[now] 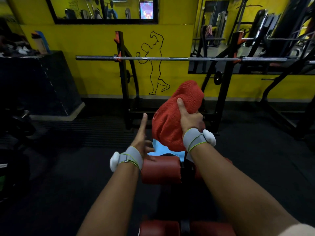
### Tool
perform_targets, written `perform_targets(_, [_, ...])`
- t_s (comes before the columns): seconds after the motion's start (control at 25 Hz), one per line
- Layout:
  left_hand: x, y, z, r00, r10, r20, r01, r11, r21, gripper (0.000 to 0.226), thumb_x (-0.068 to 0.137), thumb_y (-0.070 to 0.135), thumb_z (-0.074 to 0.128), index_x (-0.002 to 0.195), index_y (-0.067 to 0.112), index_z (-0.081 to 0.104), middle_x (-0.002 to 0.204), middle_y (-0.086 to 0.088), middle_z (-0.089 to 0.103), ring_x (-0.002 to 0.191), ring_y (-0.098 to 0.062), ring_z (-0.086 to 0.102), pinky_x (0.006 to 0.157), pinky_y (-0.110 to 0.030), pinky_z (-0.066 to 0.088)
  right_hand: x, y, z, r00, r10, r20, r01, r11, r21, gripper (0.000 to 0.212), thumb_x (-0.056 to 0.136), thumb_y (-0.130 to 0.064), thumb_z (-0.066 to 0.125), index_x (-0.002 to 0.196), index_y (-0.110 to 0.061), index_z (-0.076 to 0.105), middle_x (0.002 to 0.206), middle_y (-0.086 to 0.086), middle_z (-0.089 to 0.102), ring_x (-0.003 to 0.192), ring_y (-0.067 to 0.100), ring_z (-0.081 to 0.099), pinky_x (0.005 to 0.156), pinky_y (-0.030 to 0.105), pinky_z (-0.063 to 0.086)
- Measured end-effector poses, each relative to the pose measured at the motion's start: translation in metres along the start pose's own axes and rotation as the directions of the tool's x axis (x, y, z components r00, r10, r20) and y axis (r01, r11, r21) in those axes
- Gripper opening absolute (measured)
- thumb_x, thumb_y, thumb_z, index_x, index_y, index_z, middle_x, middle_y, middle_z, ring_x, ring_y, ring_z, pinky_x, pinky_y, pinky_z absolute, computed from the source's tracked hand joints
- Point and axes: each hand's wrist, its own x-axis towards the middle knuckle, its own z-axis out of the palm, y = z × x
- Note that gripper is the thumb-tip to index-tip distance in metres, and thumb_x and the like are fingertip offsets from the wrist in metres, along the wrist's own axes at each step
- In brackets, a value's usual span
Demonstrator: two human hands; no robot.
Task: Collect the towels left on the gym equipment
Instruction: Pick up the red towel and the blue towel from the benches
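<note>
The right hand (pixel 190 119) holds a red towel (pixel 175 114) in a closed grip: the thumb lies along the near face of the cloth and the fingers curl round its right side. The towel is bunched and lifted clear of the bench. Most of its bulk rises above and to the left of the grip, and a lower fold hangs down past the right wrist.

The left hand (pixel 143 142) holds nothing. Its fingers are straight and spread, the forefinger pointing toward the far wall. The hand is just left of the red towel; contact with it cannot be determined.

A light blue towel (pixel 163 150) lies directly beneath the red towel, on the far end of the bench. It is partly hidden by the red towel and by the right forearm. Its near edge lies against a dark red roller pad (pixel 161 171) of the bench.

Each wrist carries a grey strap with a white sensor unit.

On the far side, a barbell (pixel 170 58) rests horizontally across a black rack (pixel 123 79) in front of a yellow wall (pixel 95 70). The floor (pixel 68 167) is dark.
</note>
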Motion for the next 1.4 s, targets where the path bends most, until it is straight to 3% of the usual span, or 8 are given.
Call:
perform_targets(0.08, [-0.003,-0.008,0.018,0.969,0.103,0.226,-0.032,0.954,-0.297,0.082,0.07,0.078,0.052,0.125,0.018,0.06,0.121,-0.015,0.065,0.111,-0.032,0.063,0.095,-0.052,0.049,-0.008,0.005,0.009,0.996,0.053,0.077,-0.058,0.996,0.063,0.063,0.065,-0.066,0.072,0.101,-0.013,0.066,0.107,0.007,0.068,0.1,0.026,0.064,0.096,0.032,0.048])
perform_targets(0.28, [0.026,0.001,0.013,0.946,0.291,-0.145,-0.323,0.795,-0.513,0.058,0.062,0.049,0.073,0.103,0.009,0.069,0.122,-0.02,0.063,0.109,-0.033,0.063,0.096,-0.047,0.051,-0.018,0.029,0.011,0.911,0.29,0.294,-0.371,0.888,0.273,0.087,0.043,-0.07,0.08,0.106,-0.013,0.061,0.108,0.005,0.067,0.098,0.027,0.066,0.096,0.044,0.05])
perform_targets(0.48, [0.036,-0.001,-0.003,0.93,0.206,-0.304,-0.234,0.97,-0.058,0.084,0.043,0.057,0.075,0.111,0.008,0.068,0.13,-0.022,0.057,0.115,-0.036,0.059,0.102,-0.05,0.046,-0.013,0.034,0.006,0.933,0.274,0.234,-0.337,0.892,0.302,0.091,0.046,-0.05,0.087,0.119,-0.006,0.058,0.11,0.01,0.068,0.096,0.028,0.067,0.094,0.044,0.052])
perform_targets(0.6, [0.016,0.011,-0.006,0.73,0.444,-0.519,-0.253,0.882,0.398,0.083,0.07,0.043,0.076,0.135,0.004,0.043,0.139,-0.018,0.043,0.127,-0.034,0.046,0.107,-0.037,0.038,-0.004,0.034,-0.004,0.985,0.162,0.05,-0.166,0.983,0.073,0.074,0.059,-0.048,0.084,0.114,-0.004,0.06,0.114,0.01,0.064,0.104,0.028,0.062,0.097,0.036,0.049])
perform_targets(0.8, [-0.012,0.02,0.025,0.965,0.204,0.166,-0.236,0.949,0.208,0.078,0.053,0.061,0.079,0.113,0.013,0.067,0.109,-0.012,0.071,0.101,-0.03,0.069,0.097,-0.042,0.051,-0.02,0.027,-0.012,0.948,0.057,0.313,-0.119,0.976,0.183,0.06,0.048,-0.044,0.088,0.093,-0.008,0.07,0.092,0.008,0.073,0.084,0.024,0.071,0.085,0.039,0.057])
perform_targets(1.0, [-0.01,-0.007,0.059,0.908,0.408,0.098,-0.416,0.906,0.075,0.048,0.065,0.046,0.078,0.099,0.013,0.071,0.106,-0.013,0.072,0.101,-0.03,0.068,0.095,-0.042,0.053,-0.007,0.028,-0.042,0.948,0.07,0.311,-0.149,0.96,0.238,0.088,0.04,-0.051,0.088,0.115,-0.015,0.059,0.111,0.008,0.067,0.096,0.025,0.069,0.091,0.04,0.054])
perform_targets(1.16, [-0.013,-0.029,0.109,0.868,0.493,-0.051,-0.445,0.821,0.357,0.055,0.081,0.066,0.052,0.07,0.015,0.067,0.081,-0.007,0.07,0.087,-0.026,0.065,0.084,-0.033,0.05,0.011,0.033,-0.088,0.881,0.214,0.421,-0.29,0.949,0.123,0.111,0.041,-0.07,0.082,0.129,-0.009,0.054,0.118,0.012,0.066,0.101,0.032,0.067,0.097,0.044,0.05])
perform_targets(1.4, [-0.022,-0.085,0.222,0.801,0.59,-0.101,-0.454,0.709,0.54,0.051,0.098,0.048,0.034,0.101,0.01,0.067,0.113,-0.021,0.065,0.112,-0.036,0.054,0.087,-0.033,0.041,0.043,0.031,-0.202,0.953,0.261,0.152,-0.263,0.965,-0.004,0.116,0.05,-0.079,0.068,0.135,-0.004,0.046,0.132,0.013,0.056,0.115,0.032,0.058,0.106,0.041,0.042])
